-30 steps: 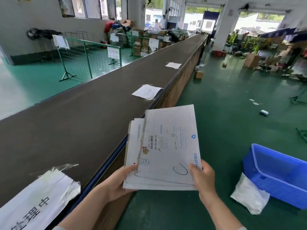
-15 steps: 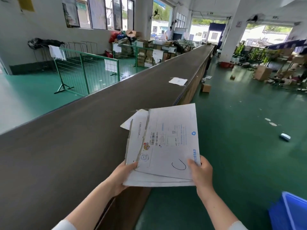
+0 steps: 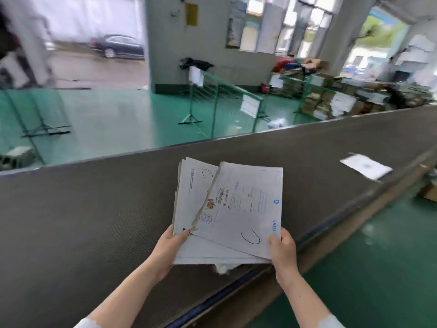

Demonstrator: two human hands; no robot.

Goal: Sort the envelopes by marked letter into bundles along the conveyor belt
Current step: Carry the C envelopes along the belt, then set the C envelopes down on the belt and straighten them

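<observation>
A stack of white cardboard envelopes (image 3: 196,204) hangs over the dark conveyor belt (image 3: 94,221). My left hand (image 3: 169,245) grips the stack at its lower left corner. My right hand (image 3: 282,246) pinches the top envelope (image 3: 248,204) at its lower right corner; this one is marked with a handwritten "C" and lies skewed to the right of the stack. The envelope under it also shows a "C" near its top. Another white envelope (image 3: 366,166) lies flat on the belt far to the right. A scrap of white paper pokes out from under the held stack.
The belt's blue near edge (image 3: 236,290) runs diagonally, with green floor to its right. Beyond the belt stand green metal barriers (image 3: 220,98), stacked cardboard parcels (image 3: 319,100) and a grey pillar. A brown box (image 3: 429,191) sits on the floor at far right.
The view has swung left, now facing across the belt. The held stack has moved from beside the belt's edge to over the belt. The top envelope has slid rightward off the stack.
</observation>
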